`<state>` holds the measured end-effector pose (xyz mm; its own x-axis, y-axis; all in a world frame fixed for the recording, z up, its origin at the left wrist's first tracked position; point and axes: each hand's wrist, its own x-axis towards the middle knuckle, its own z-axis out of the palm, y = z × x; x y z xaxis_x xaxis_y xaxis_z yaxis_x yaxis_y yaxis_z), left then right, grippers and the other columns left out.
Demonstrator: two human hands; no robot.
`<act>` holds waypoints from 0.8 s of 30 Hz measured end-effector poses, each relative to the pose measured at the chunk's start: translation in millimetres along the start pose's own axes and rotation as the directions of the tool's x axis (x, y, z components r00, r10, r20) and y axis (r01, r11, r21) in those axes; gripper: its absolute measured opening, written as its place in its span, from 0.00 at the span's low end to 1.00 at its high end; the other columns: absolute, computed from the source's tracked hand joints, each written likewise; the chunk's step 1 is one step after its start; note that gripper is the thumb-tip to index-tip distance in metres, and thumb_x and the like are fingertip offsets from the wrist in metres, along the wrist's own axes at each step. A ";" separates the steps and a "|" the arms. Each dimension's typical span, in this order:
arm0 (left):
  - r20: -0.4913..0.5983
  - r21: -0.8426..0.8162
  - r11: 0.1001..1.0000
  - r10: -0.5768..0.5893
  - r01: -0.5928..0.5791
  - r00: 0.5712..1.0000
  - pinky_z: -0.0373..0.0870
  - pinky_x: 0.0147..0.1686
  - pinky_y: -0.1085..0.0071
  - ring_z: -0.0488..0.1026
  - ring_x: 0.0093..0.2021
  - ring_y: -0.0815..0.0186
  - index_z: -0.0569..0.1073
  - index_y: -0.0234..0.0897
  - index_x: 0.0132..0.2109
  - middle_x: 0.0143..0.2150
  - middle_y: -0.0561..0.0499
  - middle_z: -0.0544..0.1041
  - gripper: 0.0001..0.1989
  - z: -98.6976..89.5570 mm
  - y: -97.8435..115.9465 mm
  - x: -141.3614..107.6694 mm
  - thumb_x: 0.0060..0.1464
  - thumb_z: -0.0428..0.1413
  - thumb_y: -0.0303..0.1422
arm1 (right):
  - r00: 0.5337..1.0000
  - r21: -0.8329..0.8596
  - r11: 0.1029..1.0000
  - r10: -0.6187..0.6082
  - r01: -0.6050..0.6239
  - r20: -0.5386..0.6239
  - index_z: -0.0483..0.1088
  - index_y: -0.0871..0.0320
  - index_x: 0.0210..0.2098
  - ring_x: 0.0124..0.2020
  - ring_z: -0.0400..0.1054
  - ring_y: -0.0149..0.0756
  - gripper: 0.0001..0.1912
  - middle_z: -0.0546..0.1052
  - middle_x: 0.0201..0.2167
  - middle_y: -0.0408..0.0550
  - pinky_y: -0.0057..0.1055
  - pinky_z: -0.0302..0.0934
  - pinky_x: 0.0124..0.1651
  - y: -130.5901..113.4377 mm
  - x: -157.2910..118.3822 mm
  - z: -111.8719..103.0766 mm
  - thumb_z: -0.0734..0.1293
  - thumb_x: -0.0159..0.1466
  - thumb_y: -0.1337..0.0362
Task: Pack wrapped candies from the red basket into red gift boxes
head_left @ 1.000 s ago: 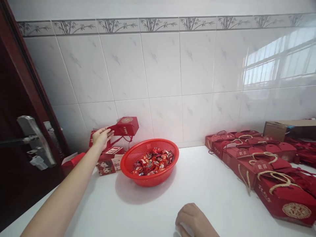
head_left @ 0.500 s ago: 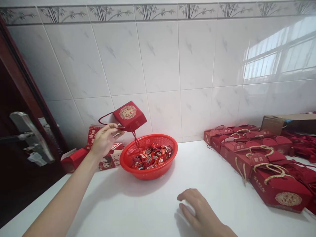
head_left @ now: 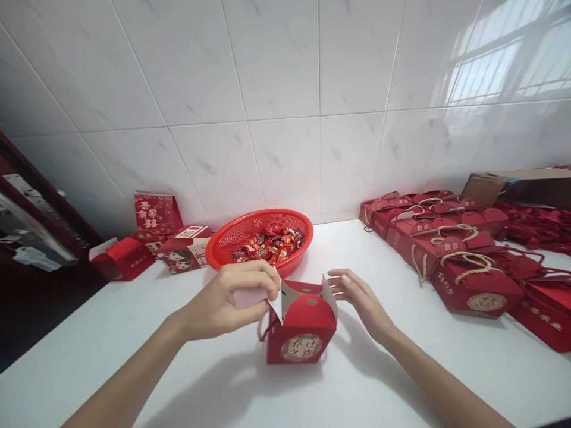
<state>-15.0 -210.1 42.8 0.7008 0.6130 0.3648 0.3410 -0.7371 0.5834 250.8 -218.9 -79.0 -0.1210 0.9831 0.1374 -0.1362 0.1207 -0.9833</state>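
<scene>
A red gift box with a round gold emblem stands upright on the white table, its top flaps raised and spread. My left hand pinches the pale inner side of its left flap between thumb and fingers. At the right flap, my right hand is held with fingers stretched out; whether they touch the card I cannot tell. A dark red cord handle shows low on the box's left side. Just behind it sits a red perforated plastic basket with wrapped candies inside.
Several closed red boxes with rope handles are lined up at the right. Beyond them lies an open cardboard carton. Left of the basket stand a few patterned boxes. The tiled wall bounds the table at the back.
The gift box has come from above the basket down onto the table in front, now upright. My right hand has moved up beside it. The view has tilted downward.
</scene>
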 end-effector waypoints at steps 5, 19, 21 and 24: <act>0.064 0.068 0.990 -0.124 0.120 0.990 0.73 0.41 0.65 0.74 0.39 0.60 0.75 0.40 0.31 0.37 0.47 0.77 0.07 12.1 -13.1 -7.3 0.56 0.55 0.33 | 0.977 -0.257 0.944 -0.184 0.207 0.111 0.61 0.50 0.61 0.53 0.70 0.42 0.25 0.72 0.57 0.53 0.43 0.66 0.56 -0.9 -10.7 7.9 0.63 0.67 0.50; 0.056 0.431 0.876 -0.268 0.219 0.962 0.65 0.35 0.66 0.67 0.34 0.61 0.77 0.40 0.30 0.30 0.48 0.73 0.14 43.1 -12.4 -6.9 0.58 0.48 0.29 | 0.841 -0.612 0.587 -0.458 0.530 0.289 0.68 0.54 0.53 0.65 0.60 0.48 0.15 0.63 0.65 0.59 0.44 0.63 0.61 5.7 -23.3 21.8 0.62 0.69 0.58; 0.094 0.508 0.834 -0.301 0.215 0.949 0.62 0.32 0.66 0.65 0.31 0.61 0.75 0.40 0.26 0.25 0.48 0.70 0.15 44.0 -13.2 -4.0 0.57 0.48 0.28 | 0.850 -0.591 0.625 -0.474 0.510 0.232 0.69 0.55 0.47 0.63 0.63 0.47 0.10 0.67 0.61 0.59 0.42 0.65 0.59 3.5 -22.9 22.2 0.61 0.70 0.60; 0.170 0.524 0.829 -0.326 0.195 0.930 0.60 0.30 0.67 0.65 0.29 0.62 0.76 0.39 0.26 0.25 0.49 0.70 0.17 45.4 -12.8 -1.4 0.59 0.47 0.30 | 0.861 -0.573 0.669 -0.490 0.474 0.140 0.70 0.54 0.41 0.59 0.67 0.46 0.09 0.72 0.55 0.57 0.42 0.66 0.56 -0.2 -21.8 22.6 0.59 0.71 0.61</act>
<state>8.1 -214.4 1.8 0.6471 0.7620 0.0255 0.7477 -0.6408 0.1740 231.3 -243.4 -79.1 -0.1750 0.7678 0.6164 0.4147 0.6253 -0.6611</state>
